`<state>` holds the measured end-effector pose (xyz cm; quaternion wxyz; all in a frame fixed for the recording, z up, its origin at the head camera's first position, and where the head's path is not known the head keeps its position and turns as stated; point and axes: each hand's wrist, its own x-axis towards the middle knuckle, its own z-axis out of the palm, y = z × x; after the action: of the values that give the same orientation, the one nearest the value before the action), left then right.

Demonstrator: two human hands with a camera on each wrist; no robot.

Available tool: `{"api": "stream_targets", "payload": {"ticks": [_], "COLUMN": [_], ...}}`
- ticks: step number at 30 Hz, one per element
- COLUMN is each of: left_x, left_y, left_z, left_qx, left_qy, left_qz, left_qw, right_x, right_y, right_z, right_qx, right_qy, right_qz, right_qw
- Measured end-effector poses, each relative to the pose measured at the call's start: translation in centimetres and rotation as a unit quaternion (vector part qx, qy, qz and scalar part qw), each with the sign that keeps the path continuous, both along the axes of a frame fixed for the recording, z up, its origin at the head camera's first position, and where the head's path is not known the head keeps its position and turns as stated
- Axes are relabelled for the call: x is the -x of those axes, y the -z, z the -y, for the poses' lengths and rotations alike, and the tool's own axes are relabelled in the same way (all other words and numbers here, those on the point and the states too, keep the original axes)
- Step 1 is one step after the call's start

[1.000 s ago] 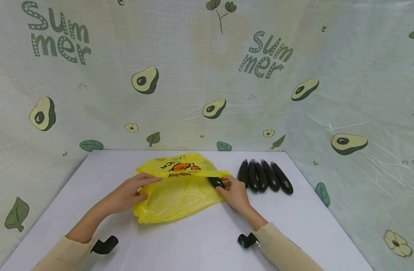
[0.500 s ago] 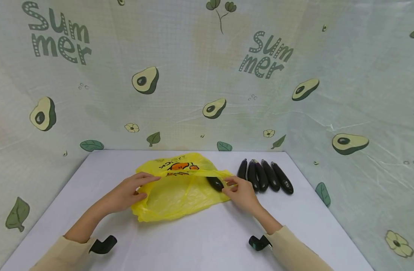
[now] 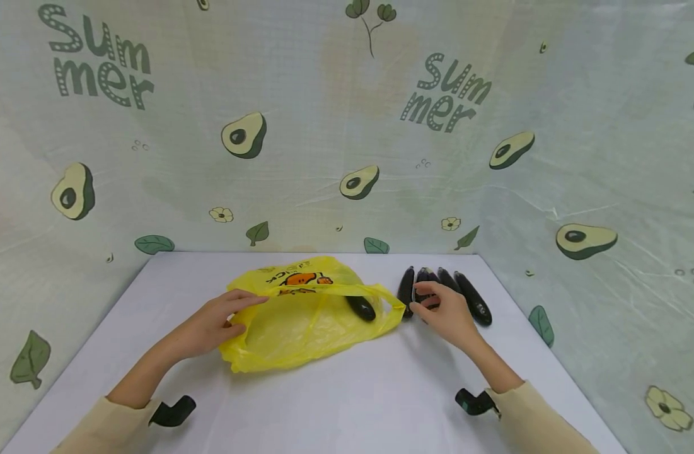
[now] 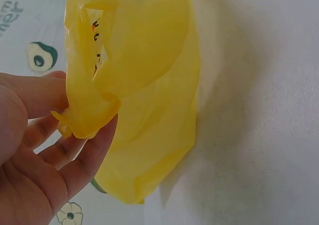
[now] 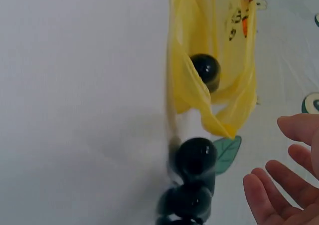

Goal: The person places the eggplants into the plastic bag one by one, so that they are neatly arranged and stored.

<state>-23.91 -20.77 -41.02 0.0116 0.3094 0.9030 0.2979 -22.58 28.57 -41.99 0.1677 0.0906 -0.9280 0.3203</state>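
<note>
A yellow plastic bag (image 3: 295, 337) with an orange cartoon print lies on its side, its mouth held up. My left hand (image 3: 219, 321) pinches the bag's left handle; in the left wrist view, thumb and fingers close round the gathered plastic (image 4: 89, 117). Inside the mouth, at the right, shows the rounded end of a dark eggplant (image 3: 360, 308). Several more eggplants (image 3: 476, 302) lie side by side right of the bag. Over that row, my right hand (image 3: 447, 310) holds nothing, its fingers apart and loosely bent, hiding part of the middle ones.
Everything rests on a white table (image 3: 347, 403). A patterned curtain (image 3: 301, 208) with avocados and leaves stands along the table's back and sides. The bag's right handle (image 3: 394, 302) reaches close to the leftmost eggplant (image 3: 406, 291).
My right hand has let go of the eggplant in the bag, then of the bag's edge, and moved right over the row. The right handle now sticks out. The left hand stays put.
</note>
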Motion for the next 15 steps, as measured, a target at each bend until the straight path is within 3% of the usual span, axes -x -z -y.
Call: {"api": "stream_targets", "payload": {"ticks": [7,15], "left_x": [-0.1,-0.2], "left_y": [0.1,0.0], "left_z": [0.0,0.2], "left_qx": [-0.005,-0.01], "left_qy": [0.0,0.0], "left_qz": [0.0,0.003], "left_qw": [1.0,0.9999], "right_x": [0.0,0.9], "right_y": [-0.9,0.3], "right_z": [-4.6,-9.2], "right_qx": [-0.014,-0.051], "right_qy": [0.021,0.056], "right_qz": [-0.01,-0.027], "right_qw": [0.9996,0.9968]}}
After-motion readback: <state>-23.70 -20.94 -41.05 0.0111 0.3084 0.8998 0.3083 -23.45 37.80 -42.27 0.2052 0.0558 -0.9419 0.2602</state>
